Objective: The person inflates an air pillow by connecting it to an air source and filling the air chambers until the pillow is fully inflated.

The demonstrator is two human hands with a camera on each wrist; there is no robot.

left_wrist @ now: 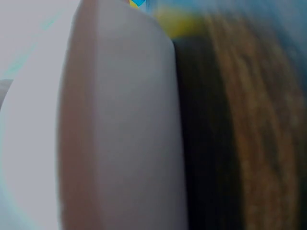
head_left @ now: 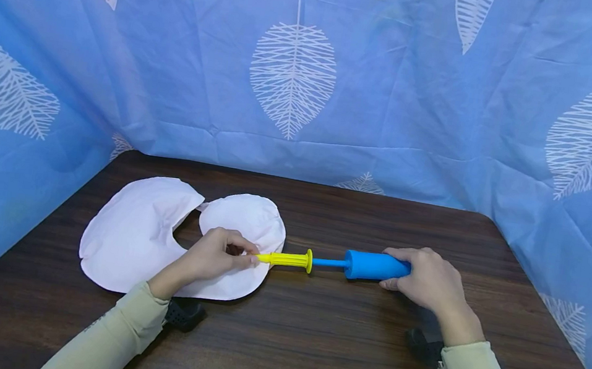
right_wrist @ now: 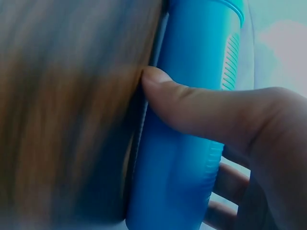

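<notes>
A hand pump lies level across the middle of the head view, with a blue barrel [head_left: 375,267], a thin blue rod [head_left: 329,263] and a yellow flanged end [head_left: 288,259]. My left hand [head_left: 216,255] pinches the tapered yellow tip, over the white curved inflatable cushion [head_left: 126,237]. Whether the tip sits in a valve is hidden by the fingers. At the barrel's far end, my right hand [head_left: 432,280] grips it, the thumb [right_wrist: 192,103] across its side in the right wrist view. White material [left_wrist: 134,120] fills much of the left wrist view.
A dark wooden table [head_left: 308,348] bears everything. Blue curtains [head_left: 375,95] with white leaf prints hang behind and along both sides. Black wrist cameras [head_left: 186,314] are worn under both pale sleeves [head_left: 108,334].
</notes>
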